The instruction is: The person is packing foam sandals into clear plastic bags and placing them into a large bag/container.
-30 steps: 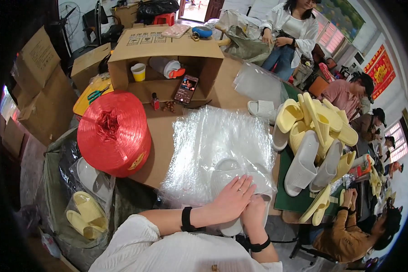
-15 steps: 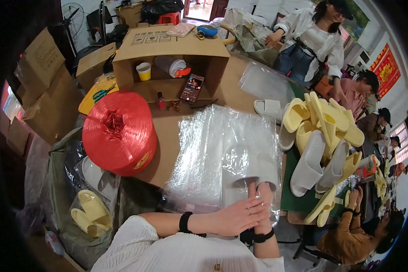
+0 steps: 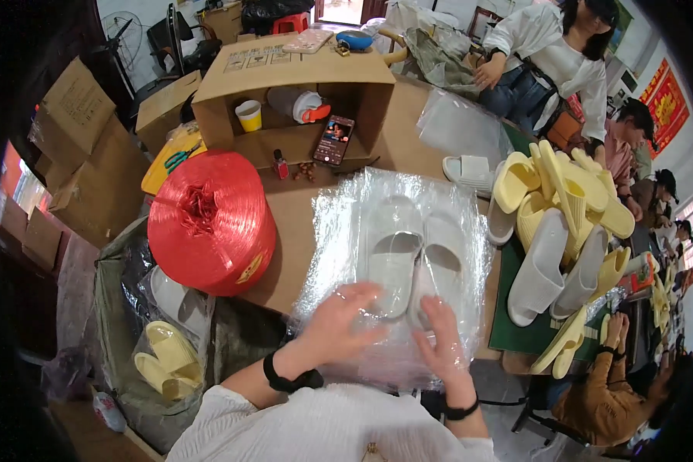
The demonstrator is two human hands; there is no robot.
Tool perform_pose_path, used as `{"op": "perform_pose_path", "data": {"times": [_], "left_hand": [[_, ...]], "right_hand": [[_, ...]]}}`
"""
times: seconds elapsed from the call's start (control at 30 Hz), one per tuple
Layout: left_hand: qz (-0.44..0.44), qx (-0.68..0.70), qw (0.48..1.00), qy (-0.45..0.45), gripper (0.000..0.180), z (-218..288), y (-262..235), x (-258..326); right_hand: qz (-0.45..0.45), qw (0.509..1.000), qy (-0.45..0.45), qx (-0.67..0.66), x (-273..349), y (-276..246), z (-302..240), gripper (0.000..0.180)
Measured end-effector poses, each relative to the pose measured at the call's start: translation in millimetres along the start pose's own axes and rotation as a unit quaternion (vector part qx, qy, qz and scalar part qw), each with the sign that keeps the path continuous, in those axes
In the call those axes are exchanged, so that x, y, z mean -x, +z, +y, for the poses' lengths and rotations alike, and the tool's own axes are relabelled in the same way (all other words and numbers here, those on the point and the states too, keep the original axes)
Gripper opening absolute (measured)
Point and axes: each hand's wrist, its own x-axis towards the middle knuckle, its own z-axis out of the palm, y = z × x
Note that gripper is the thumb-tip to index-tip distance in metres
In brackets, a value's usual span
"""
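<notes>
A pair of off-white slide slippers (image 3: 393, 286) lies side by side on a stack of clear plastic bags (image 3: 333, 245). They seem to be inside the top bag, though glare makes its edges hard to follow. Beside the heel of the left slipper, my left hand (image 3: 340, 327) is open with its fingers spread. My right hand (image 3: 442, 345) is at the heel of the other slipper, also open, fingers apart. Neither hand grips anything; whether they touch the film I cannot tell.
A big red twine roll (image 3: 208, 223) stands left, beside a sack (image 3: 115, 339) with bagged slippers. Behind is an open cardboard box (image 3: 300, 69) near a phone (image 3: 334, 140). Yellow and white slippers (image 3: 537, 266) are heaped right. Several people work beyond.
My hands were together, one over the other, at the near end of the slippers. They have come apart, left hand moving left, and the slippers now show fully. The view has shifted slightly.
</notes>
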Motion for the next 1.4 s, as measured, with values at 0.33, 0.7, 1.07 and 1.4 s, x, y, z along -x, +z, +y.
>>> {"op": "perform_pose_path", "data": {"times": [0.33, 0.7, 1.07, 1.4], "left_hand": [[-0.096, -0.058, 0.938, -0.329, 0.062, -21, -3, -24], [-0.103, 0.127, 0.929, -0.331, 0.026, -51, 0, 11], [-0.089, 0.149, 0.95, -0.26, 0.035, -51, -8, 22], [-0.014, 0.045, 0.94, -0.338, 0.024, -13, -27, 12]], "right_hand": [[0.068, 0.864, 0.211, -0.453, 68, -108, 34, 0.024], [-0.055, 0.945, 0.315, -0.069, 14, -36, 55, 0.057], [-0.005, 0.924, 0.338, -0.179, 29, -33, 64, 0.022], [0.101, 0.851, 0.409, -0.314, 30, -55, 55, 0.037]]}}
